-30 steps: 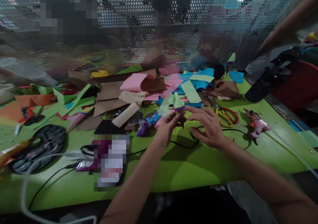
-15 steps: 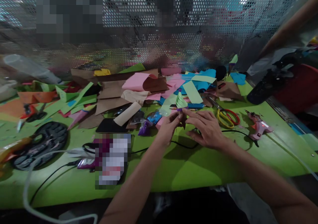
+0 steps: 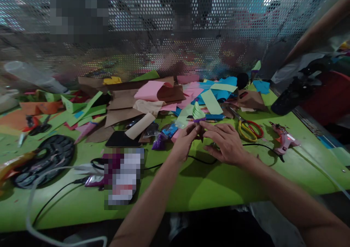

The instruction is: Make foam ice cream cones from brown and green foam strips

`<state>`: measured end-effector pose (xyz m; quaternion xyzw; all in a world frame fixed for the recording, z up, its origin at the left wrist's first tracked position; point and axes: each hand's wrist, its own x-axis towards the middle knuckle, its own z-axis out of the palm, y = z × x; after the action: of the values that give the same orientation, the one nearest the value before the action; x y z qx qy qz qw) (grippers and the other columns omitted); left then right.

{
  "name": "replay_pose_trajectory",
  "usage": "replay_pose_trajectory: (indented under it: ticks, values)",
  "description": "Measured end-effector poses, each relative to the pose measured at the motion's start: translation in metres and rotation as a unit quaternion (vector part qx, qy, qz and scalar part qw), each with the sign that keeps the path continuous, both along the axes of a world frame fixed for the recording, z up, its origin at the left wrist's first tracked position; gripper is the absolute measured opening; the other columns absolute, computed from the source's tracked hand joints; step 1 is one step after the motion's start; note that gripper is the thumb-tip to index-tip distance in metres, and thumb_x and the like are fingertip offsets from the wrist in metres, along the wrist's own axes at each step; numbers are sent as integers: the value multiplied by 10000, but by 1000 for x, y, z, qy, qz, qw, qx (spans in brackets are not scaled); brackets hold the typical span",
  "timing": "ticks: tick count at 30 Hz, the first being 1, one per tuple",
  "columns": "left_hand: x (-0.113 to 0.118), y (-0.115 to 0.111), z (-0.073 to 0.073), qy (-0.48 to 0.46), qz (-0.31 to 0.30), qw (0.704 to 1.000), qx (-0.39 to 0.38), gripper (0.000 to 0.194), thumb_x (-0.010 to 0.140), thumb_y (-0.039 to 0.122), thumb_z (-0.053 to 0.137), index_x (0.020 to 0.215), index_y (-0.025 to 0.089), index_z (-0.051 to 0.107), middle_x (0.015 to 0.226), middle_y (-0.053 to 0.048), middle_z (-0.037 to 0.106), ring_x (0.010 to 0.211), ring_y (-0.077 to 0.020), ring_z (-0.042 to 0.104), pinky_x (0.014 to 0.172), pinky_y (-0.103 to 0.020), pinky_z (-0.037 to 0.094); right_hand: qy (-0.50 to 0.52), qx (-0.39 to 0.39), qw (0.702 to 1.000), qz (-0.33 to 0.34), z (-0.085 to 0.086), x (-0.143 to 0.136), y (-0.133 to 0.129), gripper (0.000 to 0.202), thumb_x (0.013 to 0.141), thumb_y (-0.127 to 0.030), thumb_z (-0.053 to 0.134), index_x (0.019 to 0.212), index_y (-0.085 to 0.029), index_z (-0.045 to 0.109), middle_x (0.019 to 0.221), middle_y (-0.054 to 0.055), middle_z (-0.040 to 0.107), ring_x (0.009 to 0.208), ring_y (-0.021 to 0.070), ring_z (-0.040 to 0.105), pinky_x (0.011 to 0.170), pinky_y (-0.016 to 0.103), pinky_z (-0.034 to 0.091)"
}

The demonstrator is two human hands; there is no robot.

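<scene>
A small paper ice-cream cone (image 3: 198,112) stands upright above the table, with a pale green swirled top, a purple band and a brown tip below. My left hand (image 3: 186,142) is closed around its lower part, thumb and fingers pinching the cone. Beside it, my right hand (image 3: 225,143) has its fingers stretched out and its thumb apart; the index fingertip touches the purple band. Part of the brown cone is hidden by my fingers. Just behind the cone lie pale green paper strips (image 3: 212,101) and a blue pen-like item (image 3: 214,117).
Yellow-and-red-handled scissors (image 3: 247,129) and a pink glue gun (image 3: 286,139) lie on the green table (image 3: 213,188) at right. Coloured paper sheets (image 3: 123,101) pile along the perforated metal screen (image 3: 153,53). Left are a phone (image 3: 123,139), a black tray (image 3: 58,155) and cables. A dark bottle (image 3: 284,97) leans right.
The cone has tilted slightly to the left and sits a touch lower. My right hand has shifted slightly left; my left hand keeps its hold.
</scene>
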<state>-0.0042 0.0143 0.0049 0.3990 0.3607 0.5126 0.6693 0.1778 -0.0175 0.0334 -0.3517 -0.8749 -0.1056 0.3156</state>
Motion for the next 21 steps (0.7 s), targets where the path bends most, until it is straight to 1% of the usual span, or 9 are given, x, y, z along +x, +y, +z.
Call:
replay_pose_trajectory:
  ticks: [3,6,12,21]
  values:
    - [-1,1,-1,-3,-5,1000,-7,434,689,509,876,937,172,759,892,-31,724,828,-145,628,715,-251,474,9,-9,1000,3,1,2,0,200,999,-376,563,1133,-241,625,1483,62,620,1079,263,638,864,417,428]
    - [-2,2,-2,2,-11,1000,-10,440,710,510,863,980,176,767,925,-39,735,821,-137,630,712,-246,472,15,-10,1000,2,1,3,0,199,991,-352,577,1149,-241,626,1488,68,614,1096,266,636,873,423,432]
    - [0,0,2,-8,-8,1000,-17,464,646,505,906,946,175,780,925,-33,732,816,-129,620,693,-227,474,12,-4,1000,-2,1,2,1,212,996,-378,576,1148,-238,622,1481,60,622,1098,263,636,862,418,435]
    - [1,-1,0,-22,-1,1000,-18,429,686,475,884,958,165,767,941,-54,741,840,-151,641,718,-246,490,17,-16,1000,2,1,0,0,199,996,-376,570,1134,-239,612,1475,67,627,1084,263,645,874,421,438]
